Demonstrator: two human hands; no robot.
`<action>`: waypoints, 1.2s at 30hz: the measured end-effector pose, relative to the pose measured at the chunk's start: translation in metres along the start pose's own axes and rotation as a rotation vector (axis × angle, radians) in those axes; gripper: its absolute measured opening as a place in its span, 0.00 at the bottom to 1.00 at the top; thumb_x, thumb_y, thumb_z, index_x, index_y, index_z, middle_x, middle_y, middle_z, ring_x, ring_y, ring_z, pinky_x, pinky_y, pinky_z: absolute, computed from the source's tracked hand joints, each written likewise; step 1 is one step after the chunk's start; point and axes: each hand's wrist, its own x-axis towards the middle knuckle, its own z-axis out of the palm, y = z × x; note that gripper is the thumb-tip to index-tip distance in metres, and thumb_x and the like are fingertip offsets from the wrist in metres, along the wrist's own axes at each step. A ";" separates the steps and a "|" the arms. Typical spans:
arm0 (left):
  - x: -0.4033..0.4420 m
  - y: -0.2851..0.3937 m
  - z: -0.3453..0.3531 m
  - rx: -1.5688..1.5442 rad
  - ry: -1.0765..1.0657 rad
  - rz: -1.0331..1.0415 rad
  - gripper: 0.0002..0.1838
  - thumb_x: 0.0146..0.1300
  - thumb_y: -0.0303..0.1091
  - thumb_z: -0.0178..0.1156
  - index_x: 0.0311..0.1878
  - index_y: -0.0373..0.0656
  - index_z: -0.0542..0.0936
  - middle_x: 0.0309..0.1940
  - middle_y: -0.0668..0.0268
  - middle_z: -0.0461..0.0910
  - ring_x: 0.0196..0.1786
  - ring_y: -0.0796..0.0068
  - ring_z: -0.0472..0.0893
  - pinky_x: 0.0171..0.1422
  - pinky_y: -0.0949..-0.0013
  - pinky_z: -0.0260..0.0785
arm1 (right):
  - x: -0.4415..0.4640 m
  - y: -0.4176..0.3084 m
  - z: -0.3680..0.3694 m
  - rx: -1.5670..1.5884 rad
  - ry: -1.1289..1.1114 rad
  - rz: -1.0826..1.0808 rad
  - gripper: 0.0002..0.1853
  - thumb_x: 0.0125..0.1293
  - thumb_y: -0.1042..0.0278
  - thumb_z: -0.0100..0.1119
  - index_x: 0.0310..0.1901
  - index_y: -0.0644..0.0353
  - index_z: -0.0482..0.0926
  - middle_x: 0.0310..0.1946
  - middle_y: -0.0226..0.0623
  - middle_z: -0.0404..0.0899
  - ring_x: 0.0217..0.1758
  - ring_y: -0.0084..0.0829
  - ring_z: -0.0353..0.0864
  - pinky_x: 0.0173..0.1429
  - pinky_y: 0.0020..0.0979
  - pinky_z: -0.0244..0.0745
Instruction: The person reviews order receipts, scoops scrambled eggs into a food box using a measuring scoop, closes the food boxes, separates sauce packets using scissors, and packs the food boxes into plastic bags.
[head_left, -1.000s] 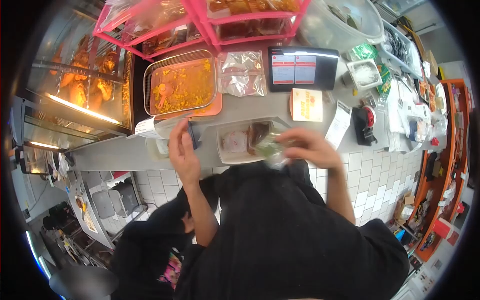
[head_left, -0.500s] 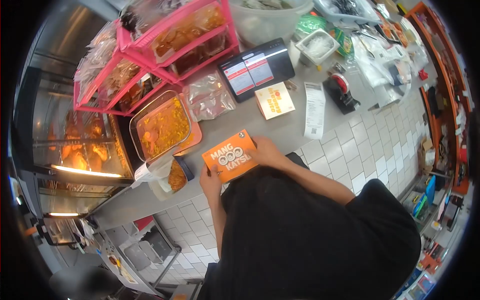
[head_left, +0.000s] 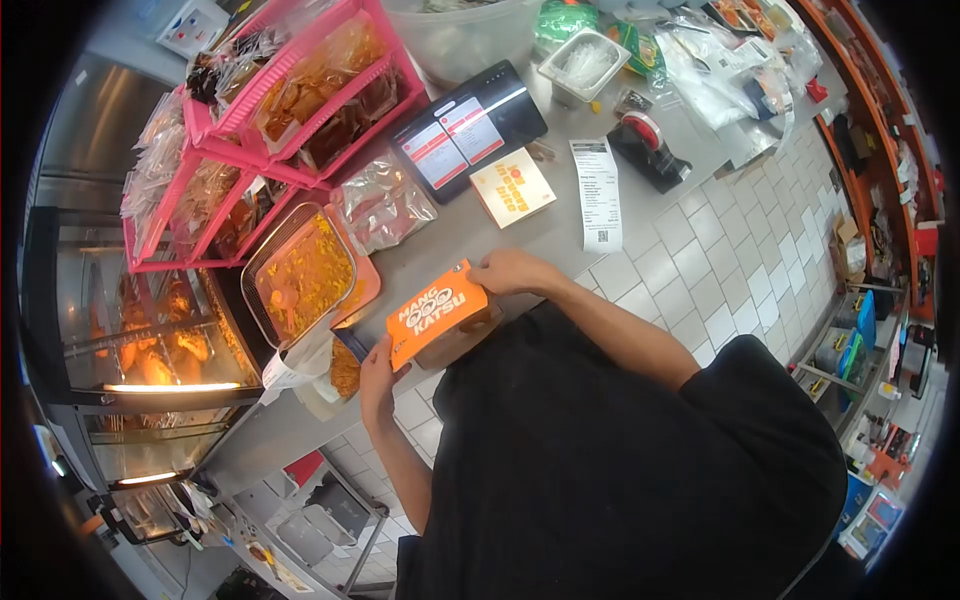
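An orange box lid (head_left: 432, 310) printed "MANG KATSU" stands tilted up over its box (head_left: 455, 343) near the counter's front edge. My left hand (head_left: 379, 378) pinches the lid's lower left corner. At its upper right corner, my right hand (head_left: 510, 273) grips the edge. The inside of the box shows only in part, with something brown at its right end. Just left of my left hand lies a piece of fried food (head_left: 345, 370) in an open package with a dark blue side.
On the counter (head_left: 545, 240) are a wire-rimmed tray (head_left: 300, 275), foil packets (head_left: 385, 203), a tablet (head_left: 468, 130), a cream box (head_left: 512, 188), a receipt (head_left: 597, 195) and a tape dispenser (head_left: 650, 150). Pink baskets (head_left: 210, 135) stand behind, a heated glass cabinet (head_left: 160, 340) at left.
The packet in my right hand is gone from it, and the open box was closed under its orange lid. Now the lid is tilted up. The view has turned, and the nearby person has left it.
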 end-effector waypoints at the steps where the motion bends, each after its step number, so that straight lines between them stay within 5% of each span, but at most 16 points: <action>1: 0.000 -0.001 0.001 0.015 -0.002 0.025 0.24 0.74 0.52 0.53 0.48 0.38 0.83 0.43 0.68 0.81 0.46 0.76 0.79 0.53 0.68 0.73 | 0.000 0.002 0.003 0.005 0.006 0.004 0.28 0.66 0.46 0.50 0.44 0.68 0.84 0.31 0.53 0.84 0.40 0.45 0.85 0.48 0.40 0.77; 5: 0.006 -0.017 0.001 0.280 0.050 -0.053 0.25 0.74 0.51 0.52 0.47 0.33 0.81 0.40 0.64 0.80 0.45 0.72 0.79 0.54 0.67 0.71 | 0.012 0.019 0.030 0.042 0.112 -0.010 0.26 0.64 0.50 0.48 0.42 0.68 0.84 0.36 0.56 0.84 0.42 0.52 0.83 0.51 0.43 0.75; 7: 0.013 -0.038 0.008 0.577 0.158 0.182 0.26 0.75 0.50 0.50 0.48 0.29 0.79 0.36 0.59 0.79 0.43 0.68 0.78 0.53 0.66 0.68 | 0.014 0.025 0.039 0.081 0.155 -0.021 0.25 0.64 0.50 0.49 0.43 0.67 0.84 0.37 0.57 0.83 0.42 0.52 0.83 0.51 0.43 0.75; 10: 0.025 -0.069 0.004 0.529 0.168 0.345 0.26 0.76 0.49 0.48 0.47 0.29 0.78 0.36 0.56 0.78 0.41 0.67 0.76 0.51 0.64 0.67 | 0.008 0.022 0.035 0.078 0.183 0.026 0.27 0.65 0.49 0.50 0.42 0.69 0.84 0.35 0.57 0.84 0.41 0.50 0.84 0.51 0.43 0.76; 15: 0.016 -0.062 -0.001 0.479 0.122 0.246 0.26 0.77 0.49 0.46 0.45 0.30 0.78 0.39 0.58 0.78 0.40 0.68 0.75 0.49 0.65 0.67 | -0.008 -0.007 0.014 0.306 -0.049 0.195 0.33 0.65 0.41 0.53 0.40 0.73 0.84 0.36 0.56 0.85 0.45 0.46 0.85 0.52 0.41 0.76; 20: 0.007 -0.041 0.004 0.457 0.103 0.195 0.26 0.78 0.49 0.46 0.47 0.30 0.79 0.42 0.57 0.78 0.41 0.66 0.76 0.50 0.65 0.67 | 0.001 0.000 0.023 0.106 0.038 0.112 0.32 0.65 0.43 0.53 0.41 0.73 0.84 0.37 0.59 0.84 0.45 0.48 0.84 0.52 0.41 0.75; 23: 0.015 -0.056 0.007 0.544 0.078 0.201 0.24 0.77 0.46 0.47 0.54 0.30 0.77 0.49 0.53 0.77 0.51 0.59 0.76 0.58 0.63 0.66 | 0.001 0.007 0.029 0.010 0.070 -0.025 0.28 0.66 0.47 0.53 0.42 0.70 0.84 0.36 0.60 0.83 0.43 0.52 0.83 0.52 0.43 0.75; 25: 0.024 -0.073 0.019 0.607 0.354 0.619 0.24 0.75 0.42 0.49 0.65 0.35 0.71 0.64 0.50 0.69 0.67 0.49 0.68 0.71 0.59 0.59 | 0.008 0.017 0.042 -0.074 0.072 -0.118 0.25 0.65 0.50 0.54 0.42 0.69 0.85 0.35 0.59 0.83 0.42 0.54 0.83 0.52 0.44 0.75; 27: 0.039 -0.077 0.028 0.688 0.264 0.774 0.26 0.73 0.42 0.50 0.69 0.38 0.68 0.69 0.51 0.63 0.72 0.46 0.60 0.75 0.55 0.53 | 0.027 0.039 0.065 0.032 0.184 -0.015 0.22 0.65 0.55 0.57 0.47 0.67 0.84 0.41 0.58 0.83 0.47 0.56 0.80 0.56 0.44 0.73; 28: 0.041 -0.078 0.031 0.771 0.170 0.922 0.29 0.71 0.42 0.52 0.72 0.42 0.65 0.74 0.51 0.57 0.77 0.43 0.53 0.79 0.52 0.47 | 0.016 0.029 0.057 -0.095 0.119 -0.032 0.24 0.65 0.59 0.59 0.58 0.64 0.78 0.57 0.55 0.76 0.58 0.54 0.75 0.62 0.44 0.70; 29: 0.039 -0.077 0.029 0.768 0.179 0.914 0.29 0.71 0.42 0.52 0.72 0.42 0.65 0.74 0.51 0.57 0.77 0.43 0.53 0.79 0.52 0.47 | 0.009 0.028 0.058 -0.102 0.111 -0.037 0.24 0.65 0.59 0.59 0.58 0.64 0.78 0.57 0.55 0.76 0.58 0.54 0.75 0.62 0.44 0.70; 31: 0.035 -0.069 0.021 0.772 -0.026 0.865 0.33 0.68 0.47 0.56 0.73 0.46 0.64 0.79 0.52 0.47 0.80 0.41 0.45 0.80 0.45 0.40 | -0.008 0.032 0.061 -0.167 0.486 -0.438 0.30 0.65 0.57 0.62 0.67 0.58 0.70 0.72 0.52 0.60 0.72 0.50 0.63 0.71 0.42 0.64; 32: 0.024 -0.055 0.019 0.768 -0.018 0.862 0.33 0.68 0.47 0.56 0.73 0.46 0.64 0.79 0.52 0.47 0.80 0.41 0.45 0.80 0.45 0.40 | -0.015 0.035 0.055 -0.172 0.481 -0.444 0.30 0.65 0.57 0.62 0.67 0.58 0.70 0.72 0.52 0.60 0.72 0.50 0.63 0.71 0.42 0.64; 34: 0.009 -0.028 0.017 0.966 -0.075 0.912 0.38 0.62 0.50 0.62 0.73 0.45 0.64 0.78 0.51 0.48 0.79 0.38 0.43 0.80 0.42 0.39 | -0.022 0.040 0.039 -0.612 0.255 -0.876 0.34 0.65 0.57 0.63 0.71 0.54 0.65 0.76 0.48 0.53 0.79 0.48 0.53 0.77 0.41 0.58; 36: 0.010 -0.025 0.017 1.057 -0.064 0.896 0.39 0.61 0.51 0.64 0.73 0.48 0.65 0.77 0.50 0.49 0.78 0.37 0.45 0.79 0.41 0.40 | -0.011 0.048 0.046 -0.621 0.273 -0.900 0.32 0.66 0.57 0.61 0.70 0.53 0.65 0.76 0.49 0.53 0.80 0.47 0.50 0.79 0.41 0.56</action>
